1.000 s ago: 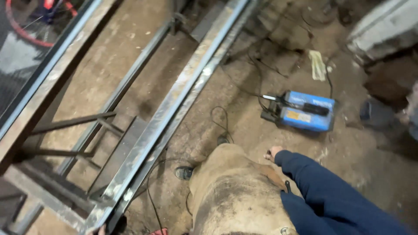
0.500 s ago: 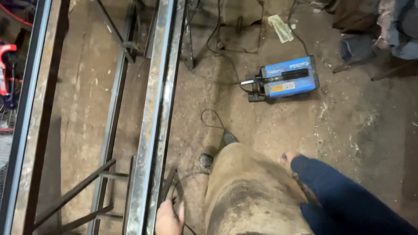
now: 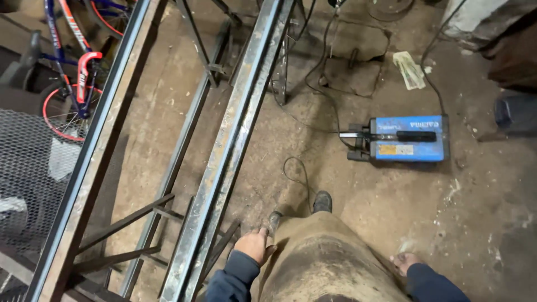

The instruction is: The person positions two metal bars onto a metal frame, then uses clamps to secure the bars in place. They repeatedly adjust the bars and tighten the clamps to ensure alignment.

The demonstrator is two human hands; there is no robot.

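Both hands hang loose and empty — the left hand (image 3: 253, 246) beside the steel frame (image 3: 224, 162), the right hand (image 3: 404, 262) well apart — so a standing pause is judged, the frame to be gripped next.

Dim, flat indoor light falls from above, leaving soft shadows beside the steel frame (image 3: 224, 151) on the floor (image 3: 391, 223). Focus is sharp in the middle; the corners darken and bend slightly.

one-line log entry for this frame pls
left hand: empty, beside long steel beam, not touching | right hand: empty, at thigh | floor: blue welding machine, black cable | left: bicycle
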